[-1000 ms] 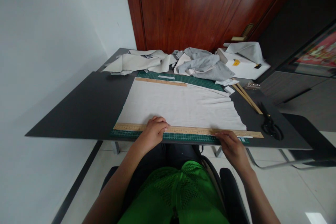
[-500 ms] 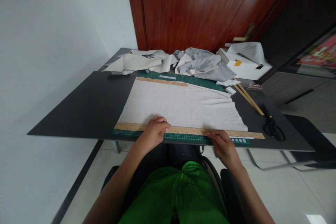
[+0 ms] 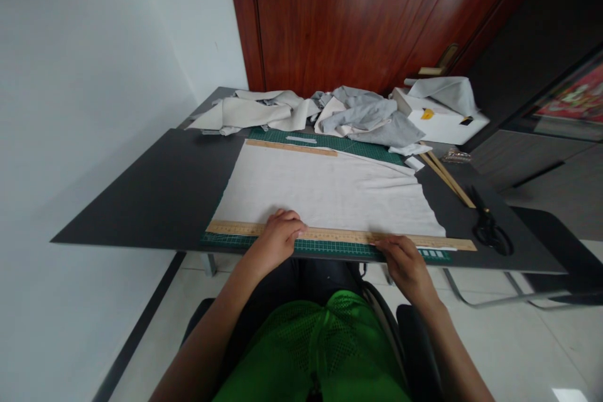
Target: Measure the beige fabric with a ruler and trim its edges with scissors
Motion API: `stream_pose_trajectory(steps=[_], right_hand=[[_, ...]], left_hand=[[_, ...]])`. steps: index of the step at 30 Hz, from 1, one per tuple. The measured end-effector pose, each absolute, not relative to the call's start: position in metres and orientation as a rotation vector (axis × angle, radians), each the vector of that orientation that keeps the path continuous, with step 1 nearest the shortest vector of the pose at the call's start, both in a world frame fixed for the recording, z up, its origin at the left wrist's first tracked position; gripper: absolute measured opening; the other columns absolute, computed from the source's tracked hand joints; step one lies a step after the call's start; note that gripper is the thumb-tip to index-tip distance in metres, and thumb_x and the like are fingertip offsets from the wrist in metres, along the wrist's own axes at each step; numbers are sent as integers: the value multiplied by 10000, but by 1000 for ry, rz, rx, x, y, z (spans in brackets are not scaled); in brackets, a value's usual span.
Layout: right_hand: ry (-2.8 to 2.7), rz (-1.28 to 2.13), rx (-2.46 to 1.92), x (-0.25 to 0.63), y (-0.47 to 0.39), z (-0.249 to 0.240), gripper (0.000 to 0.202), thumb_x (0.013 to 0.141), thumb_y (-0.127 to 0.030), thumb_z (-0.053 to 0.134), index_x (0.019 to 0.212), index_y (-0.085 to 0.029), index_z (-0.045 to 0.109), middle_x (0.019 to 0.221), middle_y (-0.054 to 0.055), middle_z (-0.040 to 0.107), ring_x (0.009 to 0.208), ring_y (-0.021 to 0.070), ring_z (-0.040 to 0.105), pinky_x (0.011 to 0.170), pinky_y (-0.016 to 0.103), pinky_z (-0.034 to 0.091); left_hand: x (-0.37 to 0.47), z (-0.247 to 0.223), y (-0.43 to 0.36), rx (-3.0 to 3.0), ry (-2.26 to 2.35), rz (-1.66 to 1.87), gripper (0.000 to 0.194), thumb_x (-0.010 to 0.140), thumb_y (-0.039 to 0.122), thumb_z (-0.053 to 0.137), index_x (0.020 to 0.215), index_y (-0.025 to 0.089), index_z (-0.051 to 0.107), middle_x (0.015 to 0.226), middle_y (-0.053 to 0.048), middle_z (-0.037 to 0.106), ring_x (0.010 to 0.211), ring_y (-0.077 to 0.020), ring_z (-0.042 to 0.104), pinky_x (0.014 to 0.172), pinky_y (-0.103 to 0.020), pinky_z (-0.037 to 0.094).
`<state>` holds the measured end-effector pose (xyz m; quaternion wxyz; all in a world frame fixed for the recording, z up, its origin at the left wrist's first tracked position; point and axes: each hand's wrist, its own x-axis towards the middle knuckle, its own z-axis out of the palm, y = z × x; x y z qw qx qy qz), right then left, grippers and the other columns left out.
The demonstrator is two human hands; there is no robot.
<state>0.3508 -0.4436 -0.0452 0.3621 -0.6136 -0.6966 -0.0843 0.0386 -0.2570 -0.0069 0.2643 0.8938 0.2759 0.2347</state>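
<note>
A long wooden ruler (image 3: 339, 235) lies along the front edge of a pale fabric piece (image 3: 301, 185), which is spread flat on a green cutting mat (image 3: 330, 247). My left hand (image 3: 277, 239) presses on the ruler left of its middle, its fingers bent and close together. Farther right, my right hand (image 3: 400, 257) is at the ruler's near edge with its fingers pinched. Whatever is between those fingertips is too small to make out. Along the fabric's back edge lies a second wooden ruler (image 3: 292, 147). Slight creases run through the fabric's right side.
Crumpled cloth (image 3: 367, 113) and pale fabric strips (image 3: 259, 110) lie along the back of the dark table (image 3: 155, 188). At the right are a white box (image 3: 443, 119), wooden strips (image 3: 447, 179) and black scissors (image 3: 490, 229). A small white block (image 3: 414, 163) sits beside the fabric.
My right hand has shifted very slightly to the right along the ruler's near edge. My left hand, the ruler and the fabric look unchanged.
</note>
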Motion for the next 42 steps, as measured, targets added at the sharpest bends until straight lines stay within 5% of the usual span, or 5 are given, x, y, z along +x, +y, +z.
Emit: stream_pose_trajectory(steps=[29, 42], right_hand=[[-2090, -381, -1604, 324, -440, -36, 520, 945, 36, 492, 1319, -271, 683, 1101, 106, 701, 999, 288, 629, 868, 463, 571], [-2144, -436, -1743, 358, -463, -17, 424, 933, 37, 500, 1227, -194, 701, 1103, 139, 677, 1031, 315, 601, 893, 468, 557]], left_hand=[[38, -6, -255, 2422, 737, 618, 282, 946, 38, 567, 944, 227, 776, 966, -34, 696, 996, -227, 580, 906, -373, 439], [38, -8, -254, 2442, 716, 635, 286, 943, 26, 562, 929, 219, 773, 966, -31, 703, 974, -220, 583, 900, -369, 439]])
